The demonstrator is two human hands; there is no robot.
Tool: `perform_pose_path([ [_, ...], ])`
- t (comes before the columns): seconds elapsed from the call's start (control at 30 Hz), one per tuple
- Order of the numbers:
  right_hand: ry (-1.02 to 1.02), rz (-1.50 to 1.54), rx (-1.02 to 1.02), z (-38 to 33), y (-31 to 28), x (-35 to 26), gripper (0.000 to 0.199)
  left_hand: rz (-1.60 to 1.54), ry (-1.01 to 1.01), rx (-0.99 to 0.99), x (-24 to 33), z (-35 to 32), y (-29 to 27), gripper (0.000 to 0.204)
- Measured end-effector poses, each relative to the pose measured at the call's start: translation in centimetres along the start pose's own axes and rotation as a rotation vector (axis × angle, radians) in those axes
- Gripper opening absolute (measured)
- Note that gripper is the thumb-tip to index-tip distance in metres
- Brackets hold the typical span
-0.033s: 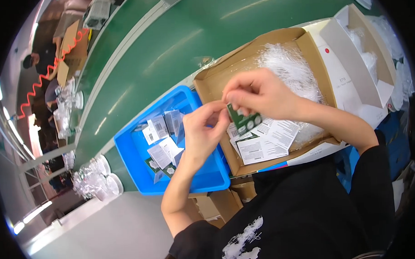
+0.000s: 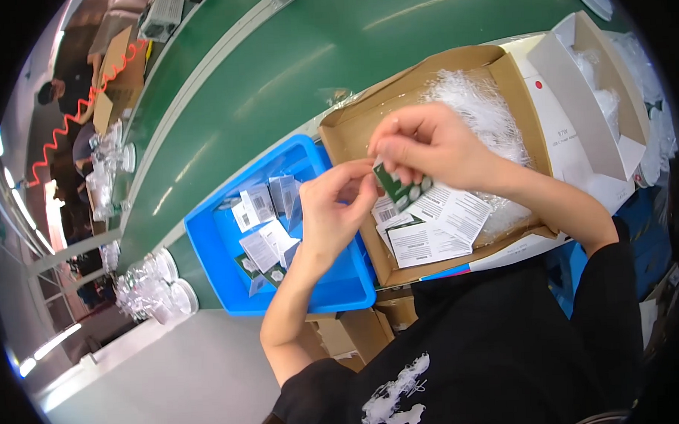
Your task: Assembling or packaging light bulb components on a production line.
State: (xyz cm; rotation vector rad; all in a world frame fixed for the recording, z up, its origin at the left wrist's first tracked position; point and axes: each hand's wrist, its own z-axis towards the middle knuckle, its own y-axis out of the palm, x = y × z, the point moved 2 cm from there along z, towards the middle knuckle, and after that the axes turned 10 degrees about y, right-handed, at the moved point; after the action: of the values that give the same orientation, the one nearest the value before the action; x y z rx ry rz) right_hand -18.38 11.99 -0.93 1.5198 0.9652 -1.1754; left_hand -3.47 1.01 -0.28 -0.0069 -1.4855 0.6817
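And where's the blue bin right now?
In the head view, the blue bin sits left of the cardboard tray, partly behind the left forearm.

Fine print on white leaflets (image 2: 465, 218), white flap (image 2: 554, 109)

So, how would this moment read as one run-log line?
left hand: at corner of green card | right hand: over card | nearby: blue bin, cardboard tray, white strands
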Motion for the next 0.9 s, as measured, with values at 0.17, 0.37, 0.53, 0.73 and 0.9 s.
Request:
perform_pose_path([
  [0.17,-0.027,0.225,0.098,0.3,-0.8,-0.1,0.019,-0.065,0.013,0.037,-0.1,0.0,0.0,0.007],
  [0.37,0.003,0.316,-0.003,0.2,0.2,-0.4,0.017,-0.029,0.129,0.032,-0.6,-0.2,-0.1,0.008],
  [0.53,0.024,0.141,-0.019,0.1,0.1,0.3,0.021,-0.194,0.253,0.112,-0.7,-0.1,-0.3,0.008],
  [0.73,-0.004,0.07,-0.019,0.1,0.5,0.8,0.021,-0.194,0.399,0.156,-0.1,-0.5,-0.9,0.007],
  [0.9,0.112,0.081,-0.074,-0.3,0.7,0.0,0.02,-0.422,0.284,0.119,1.3,-1.1,-1.2,0.008],
])
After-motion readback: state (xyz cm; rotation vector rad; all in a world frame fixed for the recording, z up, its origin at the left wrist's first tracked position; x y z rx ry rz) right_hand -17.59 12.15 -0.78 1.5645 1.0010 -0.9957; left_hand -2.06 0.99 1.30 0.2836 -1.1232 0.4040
